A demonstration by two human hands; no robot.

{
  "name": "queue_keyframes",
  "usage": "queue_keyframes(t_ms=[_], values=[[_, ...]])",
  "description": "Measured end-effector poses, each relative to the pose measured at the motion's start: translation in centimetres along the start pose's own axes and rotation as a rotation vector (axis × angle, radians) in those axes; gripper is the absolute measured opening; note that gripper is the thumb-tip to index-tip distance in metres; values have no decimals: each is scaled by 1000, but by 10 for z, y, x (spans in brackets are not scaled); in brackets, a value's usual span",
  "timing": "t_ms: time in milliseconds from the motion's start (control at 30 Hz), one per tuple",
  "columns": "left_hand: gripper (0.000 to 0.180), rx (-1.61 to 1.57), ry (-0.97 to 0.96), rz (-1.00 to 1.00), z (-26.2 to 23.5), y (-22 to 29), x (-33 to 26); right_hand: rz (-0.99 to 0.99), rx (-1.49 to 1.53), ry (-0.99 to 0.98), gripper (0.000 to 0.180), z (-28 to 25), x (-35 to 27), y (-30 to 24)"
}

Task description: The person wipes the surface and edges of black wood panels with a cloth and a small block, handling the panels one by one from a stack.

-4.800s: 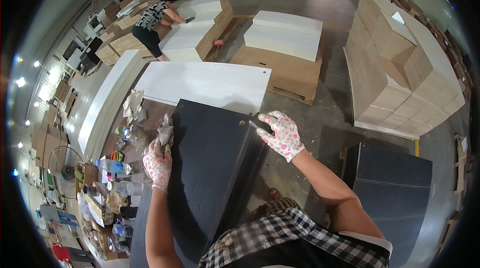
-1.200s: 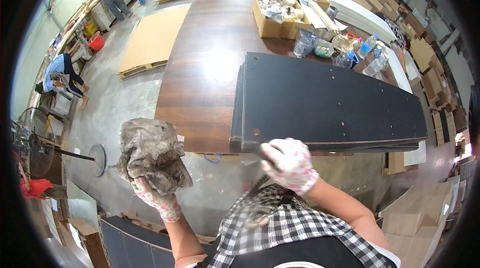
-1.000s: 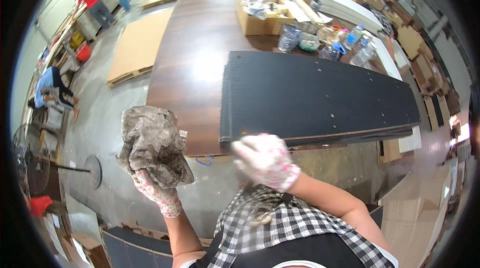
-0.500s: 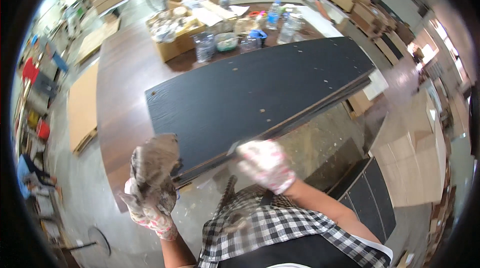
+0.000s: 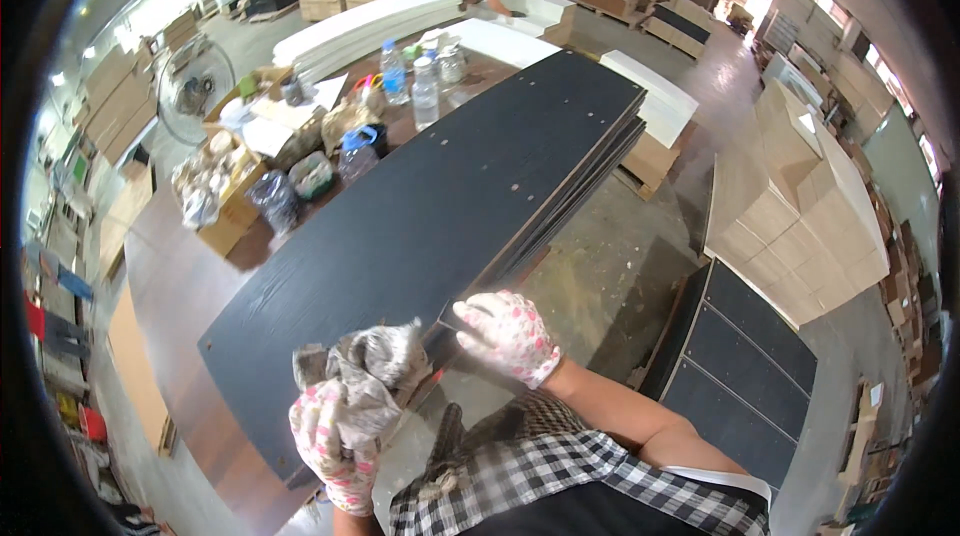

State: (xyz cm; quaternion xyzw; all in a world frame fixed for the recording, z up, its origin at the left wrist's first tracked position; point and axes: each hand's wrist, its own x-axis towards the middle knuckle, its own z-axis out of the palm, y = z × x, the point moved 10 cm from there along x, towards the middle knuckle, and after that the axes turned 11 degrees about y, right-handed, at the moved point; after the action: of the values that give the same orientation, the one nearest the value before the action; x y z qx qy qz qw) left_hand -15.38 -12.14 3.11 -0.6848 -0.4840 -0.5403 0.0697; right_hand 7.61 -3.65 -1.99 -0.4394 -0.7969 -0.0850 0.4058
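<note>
Pale, crumpled odds and ends (image 5: 215,174) are being held in an open carton (image 5: 228,230) on the table (image 5: 185,286). Beside it, a clear tub (image 5: 275,202) and a bowl (image 5: 316,188) are being kept, their contents too unclear to be told. The black panel (image 5: 420,206) is being borne flat atop a stack (image 5: 572,204) on the table. Its long axis is being carried diagonally, from the broad end at lower left to the narrower end at upper right. A grey rag (image 5: 365,386) is being clasped by the closed left hand (image 5: 335,441), over the panel's near edge. The right hand (image 5: 510,336) is being held, fingers bent, at that edge; whether anything is being gripped there cannot be told.
</note>
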Motion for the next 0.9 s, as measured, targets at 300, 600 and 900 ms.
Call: queue_keyframes(t_ms=[300, 600, 900], values=[[46, 158, -335, 136, 209, 75, 41, 190, -179, 252, 28, -83, 14, 283], [59, 76, -519, 245, 409, 163, 122, 398, -269, 298, 28, -139, 29, 593], [67, 88, -868, 377, 553, 177, 125, 709, -102, 510, 25, -202, 9, 722]])
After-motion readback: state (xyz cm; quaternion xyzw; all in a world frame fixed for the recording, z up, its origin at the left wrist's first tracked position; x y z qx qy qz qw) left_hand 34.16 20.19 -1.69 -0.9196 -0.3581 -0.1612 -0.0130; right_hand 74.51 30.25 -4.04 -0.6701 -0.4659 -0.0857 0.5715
